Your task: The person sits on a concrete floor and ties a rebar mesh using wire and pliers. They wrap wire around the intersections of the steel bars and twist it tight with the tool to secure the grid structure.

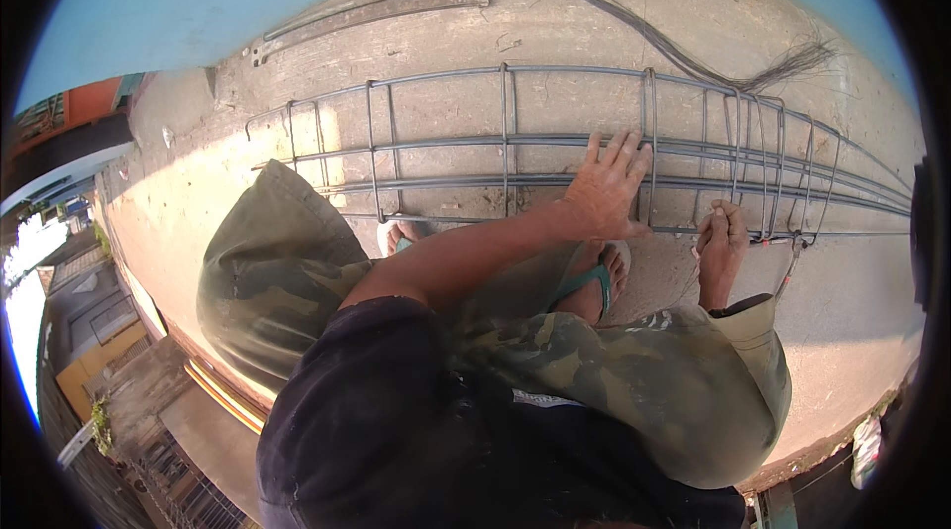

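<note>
The bar cage (505, 140) is dull metal, the floor (842, 291) beneath it rough, matt concrete. Matt metal too is the wire bundle (634, 22), far right. The trousers (634, 380) are matt cloth; the sandal strap (584, 282), small here, may be smooth rubber.

Head fisheye faces down toward steel cage (540, 140), seemingly near.
</note>
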The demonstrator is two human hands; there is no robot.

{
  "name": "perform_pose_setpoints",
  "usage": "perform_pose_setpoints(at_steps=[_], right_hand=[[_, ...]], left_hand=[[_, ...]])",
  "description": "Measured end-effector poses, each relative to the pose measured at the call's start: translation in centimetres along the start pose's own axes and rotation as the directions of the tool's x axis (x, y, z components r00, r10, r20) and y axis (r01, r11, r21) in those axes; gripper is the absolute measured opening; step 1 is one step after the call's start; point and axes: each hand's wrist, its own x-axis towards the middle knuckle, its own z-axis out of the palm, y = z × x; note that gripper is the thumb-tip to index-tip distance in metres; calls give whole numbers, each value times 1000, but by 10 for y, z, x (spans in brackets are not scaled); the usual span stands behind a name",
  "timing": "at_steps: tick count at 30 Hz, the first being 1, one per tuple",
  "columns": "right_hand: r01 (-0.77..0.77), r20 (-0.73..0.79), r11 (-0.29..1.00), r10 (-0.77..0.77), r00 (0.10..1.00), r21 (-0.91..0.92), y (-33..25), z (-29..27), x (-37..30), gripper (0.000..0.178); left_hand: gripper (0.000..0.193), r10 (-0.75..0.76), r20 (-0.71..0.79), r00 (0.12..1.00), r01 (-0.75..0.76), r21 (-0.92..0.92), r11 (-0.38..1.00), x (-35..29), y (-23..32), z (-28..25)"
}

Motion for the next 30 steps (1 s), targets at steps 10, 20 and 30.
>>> perform_pose_setpoints(at_steps=[10, 20, 30], right_hand=[[135, 336, 922, -6, 942, -363, 5, 9, 0, 29], [-446, 345, 811, 324, 881, 378, -7, 64, 26, 26], [-430, 318, 719, 297, 900, 546, 22, 86, 54, 10]], left_hand=[[125, -55, 136, 989, 41, 105, 994, -3, 2, -13], [77, -234, -106, 966, 182, -362, 914, 45, -5, 7], [24, -376, 29, 926, 321, -583, 746, 89, -7, 6]])
